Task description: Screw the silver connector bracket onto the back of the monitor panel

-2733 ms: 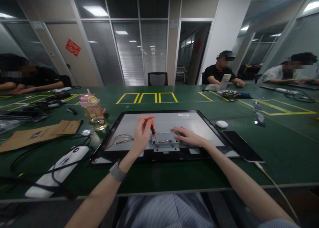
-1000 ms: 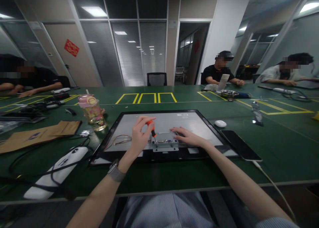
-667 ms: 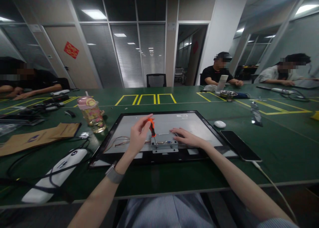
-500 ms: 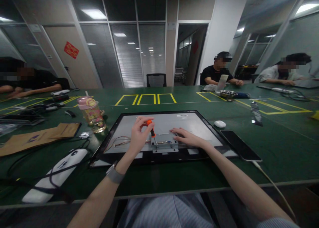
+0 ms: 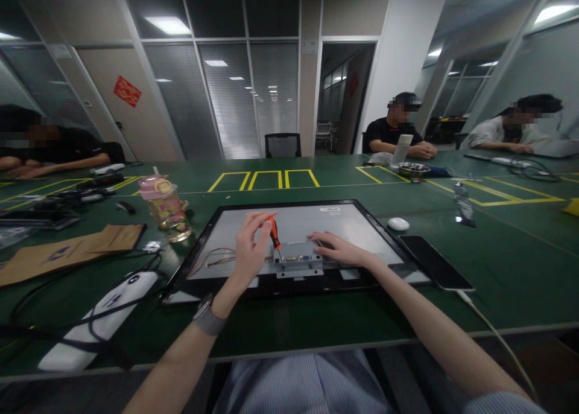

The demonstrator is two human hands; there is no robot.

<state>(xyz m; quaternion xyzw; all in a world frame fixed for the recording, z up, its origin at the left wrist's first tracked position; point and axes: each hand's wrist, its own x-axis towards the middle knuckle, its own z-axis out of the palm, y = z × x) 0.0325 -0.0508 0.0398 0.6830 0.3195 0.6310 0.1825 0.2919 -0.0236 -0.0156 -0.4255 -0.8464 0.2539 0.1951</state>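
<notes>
An orange and black screwdriver is pinched by its handle in my left hand, its tip pointing down at the left part of a metal bracket. This bracket carries a blue connector and other ports along its front. It sits on the back of a flat display panel that has a black frame and a grey rear. My right hand rests at the right of the bracket, fingers stretched out along its top. Thin wires run from the bracket to the left over the panel.
Left of the panel are a pink-lidded bottle, a brown paper bag and a white power strip with black cables. A phone on a cable and a white case lie to the right. Several people sit around the green table.
The fingers of my left hand have shifted on the screwdriver's handle, and the screwdriver leans slightly more to the left. My right hand stays in place.
</notes>
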